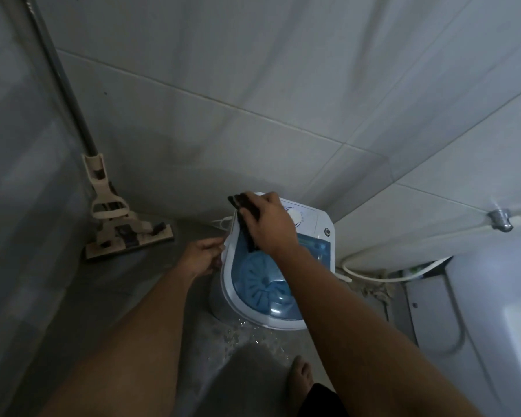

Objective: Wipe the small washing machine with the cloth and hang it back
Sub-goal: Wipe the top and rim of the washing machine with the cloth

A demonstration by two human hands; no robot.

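A small white washing machine (319, 219) with a see-through blue lid (262, 281) stands on the grey floor against the tiled wall. My right hand (271, 224) presses a dark cloth (245, 218) against the machine's top left edge, fingers closed over it. Part of the cloth hangs down over the lid. My left hand (203, 255) grips the machine's left rim, steadying it. A white dial (297, 216) shows just right of my right hand.
A beige flat mop (115, 218) leans in the left corner. A white hose (373, 273) runs along the floor to the right, below a metal wall fitting (500, 219). A white fixture (494, 311) fills the right side. The floor in front is wet, near my bare foot (301, 374).
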